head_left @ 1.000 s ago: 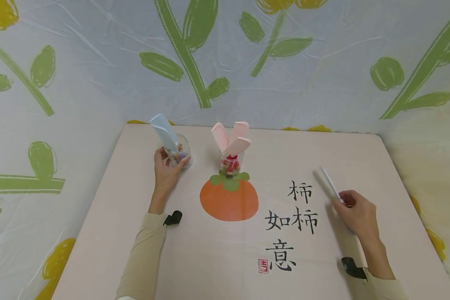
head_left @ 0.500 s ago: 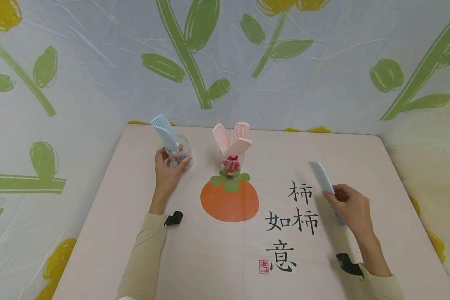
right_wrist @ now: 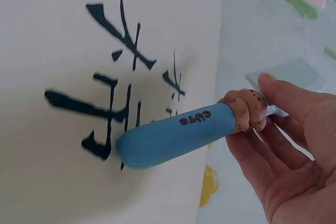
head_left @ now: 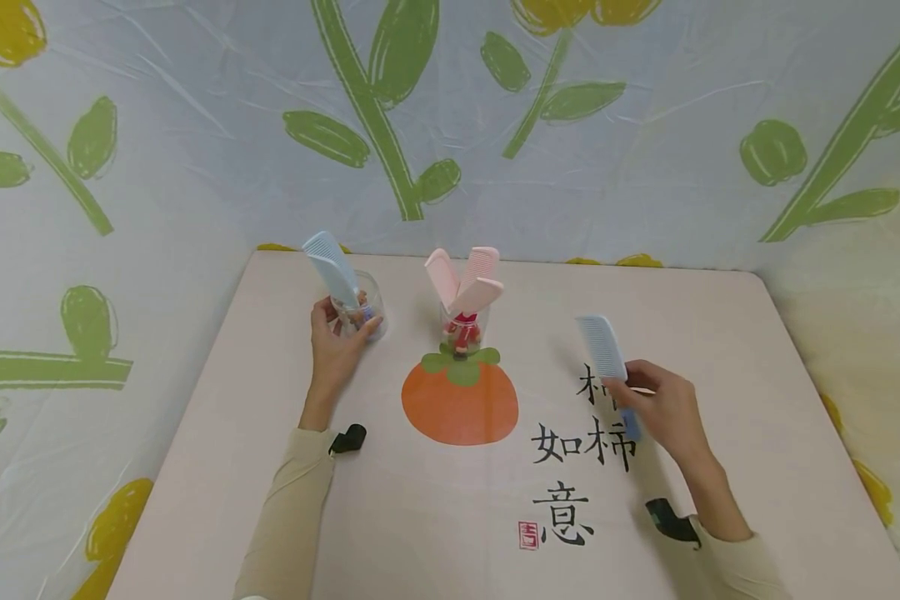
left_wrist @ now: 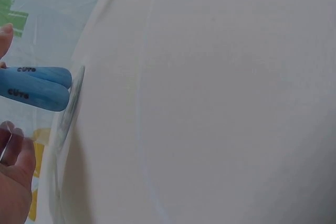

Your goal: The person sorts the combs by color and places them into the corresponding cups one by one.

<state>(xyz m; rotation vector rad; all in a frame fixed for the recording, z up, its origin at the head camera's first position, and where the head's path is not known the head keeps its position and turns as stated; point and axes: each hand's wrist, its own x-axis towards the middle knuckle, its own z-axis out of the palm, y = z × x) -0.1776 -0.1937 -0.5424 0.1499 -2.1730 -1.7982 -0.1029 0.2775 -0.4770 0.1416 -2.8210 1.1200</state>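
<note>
My left hand (head_left: 335,354) grips a clear cup (head_left: 376,304) at the back left of the table. Two light blue combs (head_left: 332,271) lean in that cup, and the left wrist view shows their rounded blue handles (left_wrist: 34,90) through it. Held up over the printed black characters is another light blue comb (head_left: 602,346), pinched between the thumb and fingers of my right hand (head_left: 663,408). The right wrist view shows its blue handle (right_wrist: 168,137) pointing down, with a small brown bear figure (right_wrist: 244,109) where the fingers pinch.
A second clear cup (head_left: 484,321) stands at the back middle with three pink combs (head_left: 478,293) and red figures inside. The table (head_left: 420,517) carries a printed orange persimmon (head_left: 460,408). Leaf-patterned cloth (head_left: 645,183) rises behind the table.
My right hand has moved left with the blue comb, turning its toothed side into view. The left hand stays on its cup.
</note>
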